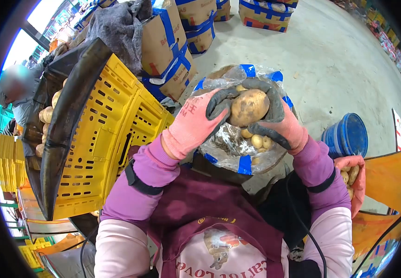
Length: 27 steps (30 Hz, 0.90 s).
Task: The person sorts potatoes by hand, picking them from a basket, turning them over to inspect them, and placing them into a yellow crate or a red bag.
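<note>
Both of my hands wear pink gloves with dark grey fingers and hold one large, dirty potato (pixel 248 107) between them. My left hand (pixel 199 121) grips its left side. My right hand (pixel 276 121) wraps over its top and right side. The potato hangs above a round container lined with clear plastic and blue tape (pixel 237 162), which holds several smaller potatoes (pixel 258 140).
A tilted yellow crate (pixel 103 134) with potatoes stands at my left, edged by a dark sheet. Cardboard boxes with blue straps (pixel 170 51) lie behind it. A blue bucket (pixel 346 135) and a pink bag of potatoes (pixel 352 173) sit at right. Another person (pixel 17 90) is at far left.
</note>
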Available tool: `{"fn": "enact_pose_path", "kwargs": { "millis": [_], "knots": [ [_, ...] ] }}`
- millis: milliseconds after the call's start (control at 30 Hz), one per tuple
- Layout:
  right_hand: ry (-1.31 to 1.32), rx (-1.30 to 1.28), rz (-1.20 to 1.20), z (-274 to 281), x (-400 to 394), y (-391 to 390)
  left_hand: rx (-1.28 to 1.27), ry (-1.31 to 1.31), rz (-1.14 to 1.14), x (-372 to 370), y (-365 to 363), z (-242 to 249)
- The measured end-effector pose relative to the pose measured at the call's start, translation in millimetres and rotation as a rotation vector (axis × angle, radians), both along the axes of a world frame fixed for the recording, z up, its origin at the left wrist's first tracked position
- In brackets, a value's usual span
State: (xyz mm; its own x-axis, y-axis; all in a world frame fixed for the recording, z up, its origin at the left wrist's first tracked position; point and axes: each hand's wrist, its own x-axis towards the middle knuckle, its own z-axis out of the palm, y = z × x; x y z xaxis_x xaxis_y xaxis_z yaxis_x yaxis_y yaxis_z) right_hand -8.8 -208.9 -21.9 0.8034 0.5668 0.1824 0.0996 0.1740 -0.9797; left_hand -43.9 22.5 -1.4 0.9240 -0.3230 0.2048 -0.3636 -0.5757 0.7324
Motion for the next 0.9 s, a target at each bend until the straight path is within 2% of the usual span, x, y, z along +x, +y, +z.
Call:
{"fn": "enact_pose_path", "kwargs": {
  "millis": [67, 133, 167, 267, 300, 333, 433, 500, 533, 600, 633, 667, 733, 767, 867, 900],
  "knots": [
    [-0.238, -0.177, -0.039, -11, 7, 0, 0.084, -0.035, 0.094, 11, 3, -12],
    [-0.253, -0.179, -0.060, -7, 10, 3, -0.451, 0.194, 0.011, 26, 6, -13],
    [-0.264, -0.155, -0.075, -6, 11, 3, -0.553, 0.216, 0.030, 28, 7, -14],
    [-0.323, -0.152, -0.123, -12, 20, 1, -0.466, 0.316, -0.062, 41, 20, -19],
    [-0.389, -0.167, -0.125, -13, 23, 2, -0.789, 0.624, -0.064, 33, 11, -5],
    [-0.455, -0.182, -0.127, -14, 25, 2, -0.605, 0.584, -0.111, 34, 2, -6],
    [-0.459, -0.291, -0.214, -30, 24, -1, -0.595, 0.527, -0.084, 37, -7, -24],
    [-0.410, -0.270, -0.158, -25, 26, -1, -0.474, 0.123, -0.022, 37, -9, -23],
    [-0.366, -0.245, -0.103, -21, 26, 1, -0.475, 0.126, -0.022, 40, -6, -32],
    [-0.365, -0.211, -0.069, -19, 19, 7, -0.284, -0.043, 0.258, 45, 0, -47],
    [-0.366, -0.175, -0.034, -18, 16, 8, -0.217, -0.118, 0.229, 47, 3, -45],
    [-0.366, -0.175, -0.031, -17, 17, 8, -0.217, -0.118, 0.232, 48, 6, -43],
    [-0.293, -0.117, -0.019, -16, 20, 7, -0.814, 0.371, 0.214, 48, 5, -23],
    [-0.294, -0.116, -0.019, -16, 20, 6, -0.558, 0.172, 0.166, 50, 12, -27],
    [-0.426, -0.211, -0.162, -17, 20, 5, -0.506, 0.225, 0.117, 45, 10, -12],
    [-0.356, -0.188, -0.161, -16, 19, 6, -0.380, 0.074, -0.010, 49, 19, -33]
  ]
}}
